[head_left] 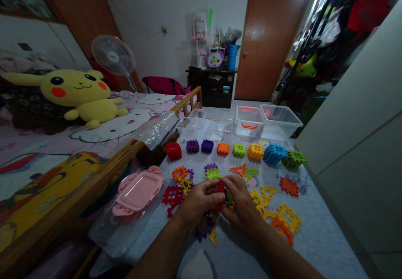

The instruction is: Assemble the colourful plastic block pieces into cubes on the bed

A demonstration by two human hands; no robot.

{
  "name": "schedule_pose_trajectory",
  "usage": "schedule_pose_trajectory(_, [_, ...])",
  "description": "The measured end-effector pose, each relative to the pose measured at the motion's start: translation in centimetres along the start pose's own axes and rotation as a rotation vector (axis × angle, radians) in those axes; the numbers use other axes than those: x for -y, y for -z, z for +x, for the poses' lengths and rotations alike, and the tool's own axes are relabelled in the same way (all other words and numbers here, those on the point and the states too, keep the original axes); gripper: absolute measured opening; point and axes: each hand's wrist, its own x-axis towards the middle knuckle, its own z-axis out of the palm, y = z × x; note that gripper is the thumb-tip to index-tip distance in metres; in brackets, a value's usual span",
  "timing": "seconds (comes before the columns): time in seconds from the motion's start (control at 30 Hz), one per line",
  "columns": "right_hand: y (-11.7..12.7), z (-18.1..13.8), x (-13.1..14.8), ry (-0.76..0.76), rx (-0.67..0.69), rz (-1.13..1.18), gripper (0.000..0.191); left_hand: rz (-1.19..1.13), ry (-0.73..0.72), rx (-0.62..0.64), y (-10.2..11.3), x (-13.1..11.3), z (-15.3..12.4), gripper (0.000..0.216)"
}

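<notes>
The table (325,231) has bare room by its right edge; yellow pieces (288,218) lie near the right hand (243,203); the left hand (199,202) pinches a red piece (221,186) at its fingertips; I can't tell the right hand's grip.

"Where does the left forearm (161,245) reach?"
"Forward and inward, mirrored by the right forearm (282,245)."
"And the left hand (198,200)?"
"Close beside the right hand (241,200), left fingers (212,183) bent, left thumb (216,198) pointing toward it; the right fingers (234,182) curl inward too."
</notes>
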Motion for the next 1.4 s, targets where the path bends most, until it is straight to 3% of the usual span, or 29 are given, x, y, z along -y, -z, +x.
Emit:
schedule_pose_trajectory(0.4, [0.1, -0.2, -0.2, 0.027, 0.049, 0.002, 0.065, 0.022, 0.0, 0.021, -0.7, -0.3, -0.4, 0.052])
schedule_pose_trajectory(0.53, [0.5, -0.4, 0.1, 0.021, 0.07, -0.023, 0.077, 0.201, -0.046, -0.036, -0.3, -2.7, -1.3, 0.052])
schedule_pose_trajectory(0.63, [1.0, -0.5, 0.1, -0.005, 0.051, -0.076, 0.078, 0.446, -0.151, -0.108, 1.4, -7.1, -1.7, 0.055])
schedule_pose_trajectory(0.77, [1.5, -0.6, -0.5, -0.016, 0.021, -0.129, 0.069, 1.02, -0.256, -0.224, 5.7, -13.9, -0.3, 0.047])
schedule_pose_trajectory(0.9, [1.6, -0.5, -0.9, -0.005, 0.001, -0.139, 0.063, 1.499, -0.189, -0.349, 10.0, -18.0, 2.7, 0.035])
schedule_pose_trajectory(1.13, [1.8, -0.6, -1.1, 0.017, -0.008, -0.167, 0.057, 1.543, -0.05, -0.28, 13.9, -18.1, 6.4, 0.033])
schedule_pose_trajectory(1.4, [1.8, -0.5, -1.4, 0.014, 0.008, -0.175, 0.056, 1.558, 0.002, -0.236, 15.0, -17.4, 7.6, 0.035])
